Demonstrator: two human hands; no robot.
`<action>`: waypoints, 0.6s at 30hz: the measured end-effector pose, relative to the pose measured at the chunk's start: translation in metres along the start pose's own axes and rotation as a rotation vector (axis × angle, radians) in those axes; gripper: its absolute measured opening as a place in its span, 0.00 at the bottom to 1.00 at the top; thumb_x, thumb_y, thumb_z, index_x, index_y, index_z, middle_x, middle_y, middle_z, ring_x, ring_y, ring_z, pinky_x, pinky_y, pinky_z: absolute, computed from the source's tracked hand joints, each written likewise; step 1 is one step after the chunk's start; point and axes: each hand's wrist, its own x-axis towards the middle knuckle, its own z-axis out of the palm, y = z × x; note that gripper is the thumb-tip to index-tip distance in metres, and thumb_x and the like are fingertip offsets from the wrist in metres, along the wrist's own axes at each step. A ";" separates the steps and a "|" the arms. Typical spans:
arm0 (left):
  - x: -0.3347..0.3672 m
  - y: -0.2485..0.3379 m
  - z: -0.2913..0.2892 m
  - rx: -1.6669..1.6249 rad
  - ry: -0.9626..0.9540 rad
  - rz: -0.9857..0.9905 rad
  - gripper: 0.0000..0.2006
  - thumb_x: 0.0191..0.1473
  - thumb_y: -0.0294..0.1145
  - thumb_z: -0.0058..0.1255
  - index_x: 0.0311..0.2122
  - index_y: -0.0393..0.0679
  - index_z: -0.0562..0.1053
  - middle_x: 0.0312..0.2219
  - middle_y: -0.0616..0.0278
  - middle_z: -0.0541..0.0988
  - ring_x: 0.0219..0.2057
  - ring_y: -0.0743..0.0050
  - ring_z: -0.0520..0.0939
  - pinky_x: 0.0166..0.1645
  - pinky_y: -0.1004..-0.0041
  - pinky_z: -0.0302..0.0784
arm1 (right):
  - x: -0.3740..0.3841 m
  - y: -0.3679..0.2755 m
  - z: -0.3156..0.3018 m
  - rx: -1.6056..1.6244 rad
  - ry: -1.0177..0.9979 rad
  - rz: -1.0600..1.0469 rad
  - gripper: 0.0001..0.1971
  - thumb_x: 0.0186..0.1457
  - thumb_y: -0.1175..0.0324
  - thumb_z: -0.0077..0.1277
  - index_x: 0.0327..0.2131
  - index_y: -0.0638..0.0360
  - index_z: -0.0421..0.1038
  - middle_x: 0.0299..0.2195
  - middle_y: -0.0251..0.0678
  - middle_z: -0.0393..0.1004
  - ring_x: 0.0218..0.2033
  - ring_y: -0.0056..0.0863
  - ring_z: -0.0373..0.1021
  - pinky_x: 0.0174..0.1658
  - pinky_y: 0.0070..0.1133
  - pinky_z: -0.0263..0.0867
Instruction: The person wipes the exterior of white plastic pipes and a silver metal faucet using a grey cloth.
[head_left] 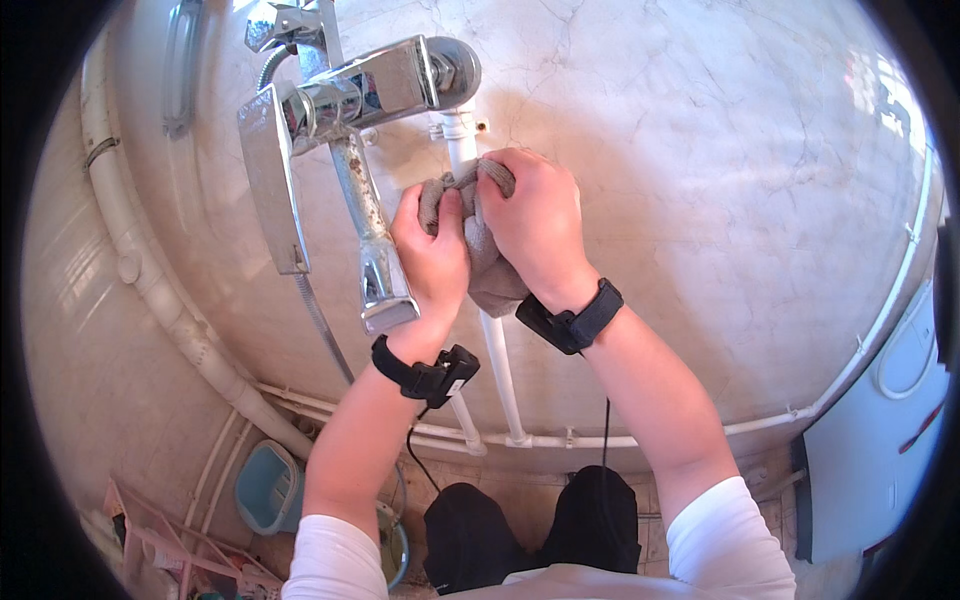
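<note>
"Standing at lower left, what does the blue tub hold?"
"Its contents I can't make out."
"And the grey cloth?"
"Bunched at the white pipe, long axis running downward; left hand and right hand have fingers clamped on its top."

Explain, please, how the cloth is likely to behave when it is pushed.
The cloth is probably floppy, as it bunches between the left hand and the right hand. It would hardly roll, since its lower part hangs in loose folds. It looks matt, so probably not slippery.
</note>
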 end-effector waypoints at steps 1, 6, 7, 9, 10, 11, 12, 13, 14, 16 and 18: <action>0.000 0.004 0.001 0.030 -0.043 -0.030 0.11 0.61 0.33 0.53 0.43 0.36 0.74 0.34 0.55 0.81 0.34 0.68 0.80 0.41 0.72 0.74 | 0.005 0.005 -0.001 -0.034 -0.064 0.009 0.10 0.48 0.72 0.56 0.36 0.57 0.76 0.33 0.41 0.76 0.35 0.42 0.73 0.40 0.32 0.71; -0.012 0.006 0.000 -0.038 -0.025 -0.088 0.14 0.62 0.38 0.53 0.42 0.35 0.74 0.30 0.56 0.80 0.32 0.75 0.77 0.40 0.73 0.73 | -0.008 0.009 0.005 -0.125 0.008 -0.127 0.08 0.50 0.75 0.52 0.36 0.57 0.76 0.32 0.35 0.76 0.33 0.38 0.72 0.36 0.32 0.71; -0.019 0.008 0.001 -0.033 -0.020 -0.099 0.14 0.62 0.38 0.53 0.42 0.35 0.74 0.30 0.56 0.80 0.32 0.75 0.77 0.40 0.73 0.73 | -0.012 0.012 0.003 -0.123 -0.004 -0.124 0.08 0.50 0.75 0.52 0.36 0.57 0.76 0.32 0.35 0.76 0.33 0.38 0.72 0.36 0.32 0.71; -0.027 0.009 -0.001 -0.084 -0.041 -0.064 0.15 0.62 0.39 0.54 0.42 0.35 0.74 0.30 0.59 0.80 0.32 0.76 0.76 0.39 0.74 0.73 | -0.021 0.017 0.001 -0.144 -0.035 -0.144 0.08 0.50 0.74 0.52 0.36 0.56 0.76 0.32 0.34 0.76 0.34 0.38 0.73 0.35 0.31 0.70; -0.031 0.001 -0.001 -0.087 -0.054 -0.081 0.14 0.62 0.37 0.54 0.41 0.35 0.73 0.30 0.60 0.80 0.32 0.75 0.76 0.39 0.74 0.73 | -0.026 0.018 0.001 -0.141 -0.041 -0.143 0.08 0.50 0.74 0.52 0.36 0.56 0.76 0.32 0.34 0.76 0.34 0.38 0.73 0.35 0.31 0.70; -0.036 -0.007 -0.002 -0.084 -0.050 -0.086 0.14 0.62 0.37 0.54 0.41 0.35 0.73 0.30 0.60 0.80 0.32 0.75 0.76 0.39 0.74 0.73 | -0.032 0.018 0.000 -0.215 -0.075 -0.145 0.08 0.51 0.74 0.52 0.37 0.56 0.75 0.32 0.34 0.76 0.34 0.37 0.73 0.35 0.30 0.70; -0.046 -0.011 -0.005 -0.093 -0.035 -0.133 0.13 0.62 0.37 0.54 0.41 0.34 0.73 0.31 0.60 0.80 0.32 0.75 0.76 0.39 0.74 0.73 | -0.041 0.016 -0.003 -0.290 -0.119 -0.140 0.09 0.51 0.74 0.53 0.38 0.56 0.75 0.32 0.34 0.75 0.34 0.37 0.73 0.35 0.30 0.71; -0.055 -0.015 -0.009 -0.100 -0.020 -0.181 0.13 0.61 0.36 0.54 0.41 0.34 0.73 0.31 0.61 0.80 0.32 0.76 0.76 0.39 0.74 0.73 | -0.050 0.015 -0.005 -0.289 -0.135 -0.130 0.09 0.51 0.74 0.53 0.38 0.56 0.75 0.32 0.34 0.75 0.34 0.37 0.73 0.35 0.30 0.71; -0.060 -0.018 -0.017 -0.240 -0.086 -0.366 0.12 0.61 0.34 0.55 0.42 0.33 0.73 0.32 0.62 0.80 0.34 0.77 0.76 0.40 0.74 0.73 | -0.059 0.014 -0.006 -0.258 -0.175 -0.083 0.10 0.51 0.73 0.54 0.39 0.56 0.74 0.33 0.34 0.75 0.34 0.37 0.73 0.34 0.30 0.70; -0.087 -0.049 -0.039 -0.270 -0.092 -0.505 0.13 0.60 0.33 0.55 0.44 0.33 0.73 0.34 0.61 0.79 0.36 0.78 0.77 0.41 0.74 0.74 | -0.083 0.005 -0.012 -0.224 -0.234 -0.025 0.11 0.51 0.72 0.55 0.40 0.57 0.73 0.33 0.34 0.75 0.35 0.36 0.73 0.34 0.29 0.70; -0.113 -0.055 -0.060 -0.187 -0.117 -0.592 0.15 0.58 0.30 0.56 0.46 0.31 0.72 0.38 0.59 0.79 0.39 0.77 0.77 0.44 0.74 0.74 | -0.108 -0.004 -0.027 -0.203 -0.391 -0.021 0.14 0.51 0.68 0.58 0.41 0.57 0.72 0.36 0.35 0.74 0.35 0.36 0.74 0.35 0.30 0.71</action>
